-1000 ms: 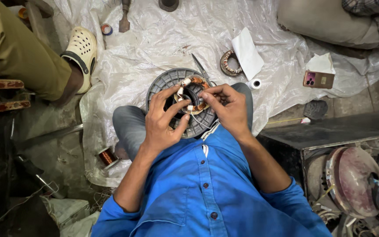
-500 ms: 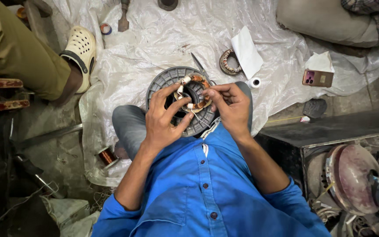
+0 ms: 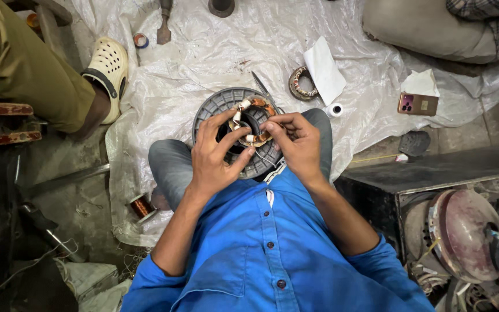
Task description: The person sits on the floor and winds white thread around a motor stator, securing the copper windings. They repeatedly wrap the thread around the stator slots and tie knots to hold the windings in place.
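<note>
Gripping a copper-wound stator from both sides, the left hand is spread across its 9 o'clock edge, while the right hand pinches its 3 o'clock windings (over a grey ribbed motor housing, on the lap).

Open plastic sheet lies ahead of the grey motor housing, passable toward the chisel. Right is crowded: a wound ring, white paper, tape roll (just beside the knee). Left, another person's sandalled foot blocks.
</note>
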